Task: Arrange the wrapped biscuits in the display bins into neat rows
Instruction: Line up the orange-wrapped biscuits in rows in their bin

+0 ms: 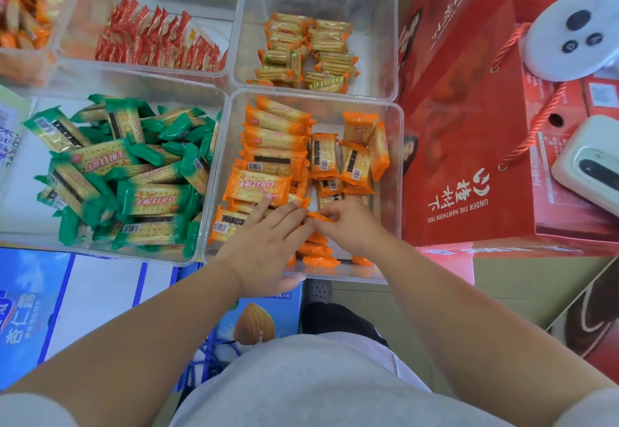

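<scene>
A clear plastic bin (395, 165) in front of me holds several orange-wrapped biscuit packs (274, 145), stacked flat on its left side and standing upright on its right. My left hand (268, 242) lies flat with straight fingers on the packs at the bin's near left. My right hand (348, 225) pinches the end of one orange pack (321, 217) near the bin's front middle. More orange packs (318, 252) stand on edge under both hands.
To the left, a bin of green-wrapped biscuits (127, 172) lies in a loose heap. Behind are bins of red packs (157, 38) and small yellow packs (308, 51). Red gift boxes (469, 125) stand to the right, blue cartons (50, 309) below.
</scene>
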A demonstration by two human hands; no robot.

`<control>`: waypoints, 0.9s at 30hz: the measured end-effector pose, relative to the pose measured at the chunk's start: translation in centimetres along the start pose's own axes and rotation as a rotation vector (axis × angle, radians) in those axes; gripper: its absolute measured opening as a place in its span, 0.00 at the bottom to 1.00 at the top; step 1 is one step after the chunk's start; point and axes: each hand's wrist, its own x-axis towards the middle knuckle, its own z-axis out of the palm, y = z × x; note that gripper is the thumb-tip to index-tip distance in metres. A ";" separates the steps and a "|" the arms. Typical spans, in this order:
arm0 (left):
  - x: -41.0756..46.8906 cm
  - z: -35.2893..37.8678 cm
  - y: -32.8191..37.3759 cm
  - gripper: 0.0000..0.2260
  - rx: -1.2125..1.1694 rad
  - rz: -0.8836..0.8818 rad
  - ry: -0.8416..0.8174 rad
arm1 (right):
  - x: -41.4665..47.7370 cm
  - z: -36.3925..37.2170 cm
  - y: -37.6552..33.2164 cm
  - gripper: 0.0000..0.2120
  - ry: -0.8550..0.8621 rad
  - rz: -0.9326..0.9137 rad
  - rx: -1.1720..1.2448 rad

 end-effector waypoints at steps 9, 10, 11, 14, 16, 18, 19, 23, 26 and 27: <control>-0.1 0.0 0.0 0.34 0.025 0.017 -0.009 | 0.8 0.3 1.0 0.12 0.166 0.187 0.004; -0.1 0.0 0.0 0.34 0.024 0.019 -0.014 | 0.9 0.4 1.1 0.12 0.191 0.206 -0.026; -0.1 0.0 0.0 0.34 0.022 0.021 -0.012 | 1.1 0.5 1.2 0.12 0.194 0.221 -0.047; -0.1 0.1 -0.1 0.32 -0.001 0.021 0.017 | 1.9 0.7 1.3 0.18 0.139 0.196 -0.171; -0.2 0.2 -0.2 0.31 -0.009 0.024 0.026 | 2.2 0.7 1.2 0.26 0.066 0.175 -0.306; -0.2 0.4 -0.1 0.31 -0.009 0.027 0.033 | 2.2 0.6 1.3 0.32 -0.038 0.172 -0.478; -0.2 0.4 -0.1 0.31 -0.012 0.027 0.037 | 2.2 0.7 1.2 0.34 -0.093 0.165 -0.567; -0.2 0.4 -0.1 0.30 -0.038 0.020 0.041 | 2.2 1.0 0.7 0.36 -0.256 0.132 -0.765; -0.2 0.4 -0.2 0.31 -0.043 0.016 0.032 | 2.1 0.9 0.3 0.27 -0.222 0.101 -0.793; -0.2 0.4 -0.2 0.31 -0.042 0.016 0.027 | 2.1 0.8 0.2 0.24 -0.203 0.092 -0.779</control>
